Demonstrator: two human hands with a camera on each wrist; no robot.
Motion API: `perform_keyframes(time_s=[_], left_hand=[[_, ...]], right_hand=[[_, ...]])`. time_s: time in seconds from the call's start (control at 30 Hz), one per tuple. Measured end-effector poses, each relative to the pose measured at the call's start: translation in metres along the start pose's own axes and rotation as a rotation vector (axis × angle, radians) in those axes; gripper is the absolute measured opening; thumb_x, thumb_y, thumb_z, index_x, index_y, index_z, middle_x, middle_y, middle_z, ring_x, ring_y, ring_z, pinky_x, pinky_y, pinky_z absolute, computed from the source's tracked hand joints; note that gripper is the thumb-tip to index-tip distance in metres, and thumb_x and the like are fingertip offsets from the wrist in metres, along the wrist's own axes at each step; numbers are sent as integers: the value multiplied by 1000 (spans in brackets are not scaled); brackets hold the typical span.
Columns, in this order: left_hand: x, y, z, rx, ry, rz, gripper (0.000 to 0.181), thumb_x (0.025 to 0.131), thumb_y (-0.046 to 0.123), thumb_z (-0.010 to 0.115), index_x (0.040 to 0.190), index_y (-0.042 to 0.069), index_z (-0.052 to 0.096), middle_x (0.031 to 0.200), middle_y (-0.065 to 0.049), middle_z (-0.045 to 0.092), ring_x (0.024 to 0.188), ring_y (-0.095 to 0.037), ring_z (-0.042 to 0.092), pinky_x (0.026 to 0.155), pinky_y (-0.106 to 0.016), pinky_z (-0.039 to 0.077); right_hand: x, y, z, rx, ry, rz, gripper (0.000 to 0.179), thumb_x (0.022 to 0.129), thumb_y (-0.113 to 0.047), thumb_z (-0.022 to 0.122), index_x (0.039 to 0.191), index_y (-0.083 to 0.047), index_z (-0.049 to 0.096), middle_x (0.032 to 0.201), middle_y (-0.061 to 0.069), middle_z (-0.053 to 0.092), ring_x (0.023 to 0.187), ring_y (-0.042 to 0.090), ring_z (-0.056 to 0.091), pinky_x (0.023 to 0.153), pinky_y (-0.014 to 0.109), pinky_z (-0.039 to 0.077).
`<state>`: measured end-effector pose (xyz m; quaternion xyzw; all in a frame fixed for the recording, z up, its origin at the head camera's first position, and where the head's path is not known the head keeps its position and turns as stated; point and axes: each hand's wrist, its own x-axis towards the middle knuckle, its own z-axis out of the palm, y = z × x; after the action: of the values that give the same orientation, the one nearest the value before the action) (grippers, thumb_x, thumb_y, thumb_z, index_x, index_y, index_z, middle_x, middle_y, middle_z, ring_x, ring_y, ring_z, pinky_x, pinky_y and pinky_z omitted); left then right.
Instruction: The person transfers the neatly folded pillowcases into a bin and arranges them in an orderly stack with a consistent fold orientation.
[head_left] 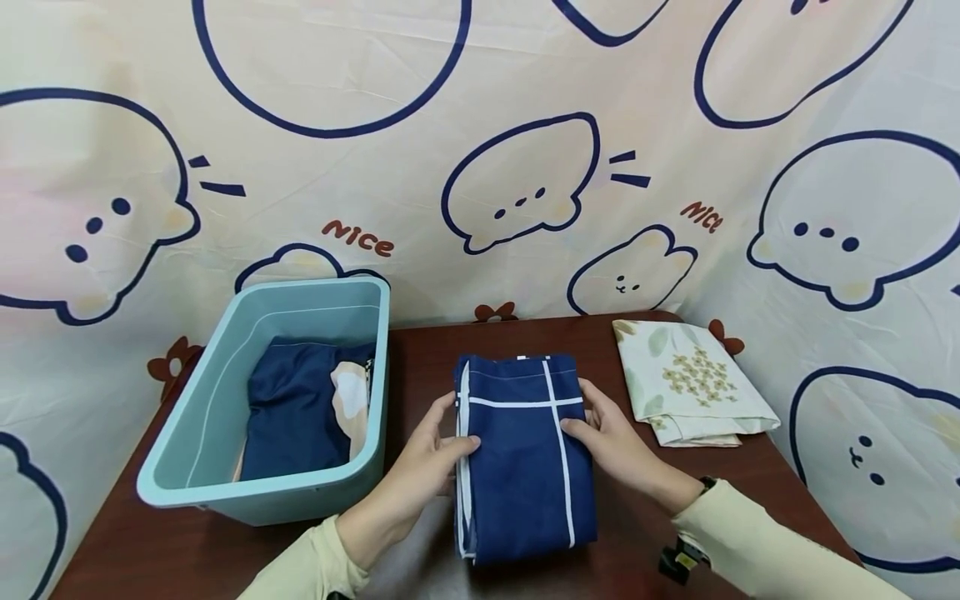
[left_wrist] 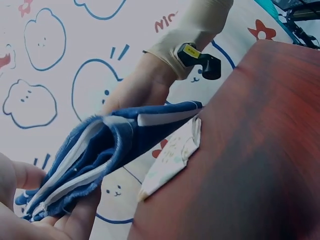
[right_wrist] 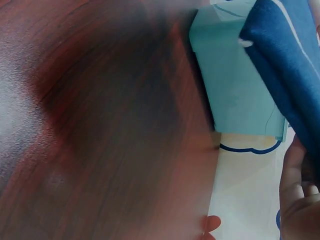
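Note:
A folded navy cloth with white lines is held up over the table between both hands. My left hand pinches its left side, thumb on the front face and fingers behind. At the opposite side my right hand grips the edge the same way. Layered folds with white edging show at the cloth's end in the left wrist view. From the right wrist, the cloth's corner overlaps the bin, and the right hand's fingers lie along its lower edge.
On the left stands a light blue plastic bin holding navy fabric and a beige-and-white piece. A folded white floral cloth lies at the back right of the dark red-brown table. A cartoon-printed curtain hangs behind and beside the table.

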<state>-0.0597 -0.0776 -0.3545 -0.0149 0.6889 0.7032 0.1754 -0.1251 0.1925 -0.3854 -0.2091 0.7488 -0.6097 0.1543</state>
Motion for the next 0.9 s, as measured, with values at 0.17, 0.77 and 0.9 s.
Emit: perform_keyframes(time_s=[0.17,0.77,0.9], left_hand=[[-2,6,-2,-3,18,2,63,102,23,55,157,24,22,122,-20,71,97,-24,73,80,-45,61],[-6,27,-24,24,44,9,62,104,22,52,157,29,19,126,-17,69,96,-23,74,82,-40,61],[-7,32,-29,42,64,-5,62,104,23,51,157,29,19,129,-17,67,96,-21,73,81,-38,61]], right_hand=[[3,-6,0,18,-10,17,59,104,-10,49,157,-2,22,129,35,62,94,14,75,79,32,61],[19,-29,6,28,-16,102,62,105,-19,51,159,-12,21,135,27,62,101,18,73,85,30,59],[22,-32,12,36,-22,88,62,106,-18,50,160,-12,21,134,27,63,98,18,74,83,31,60]])
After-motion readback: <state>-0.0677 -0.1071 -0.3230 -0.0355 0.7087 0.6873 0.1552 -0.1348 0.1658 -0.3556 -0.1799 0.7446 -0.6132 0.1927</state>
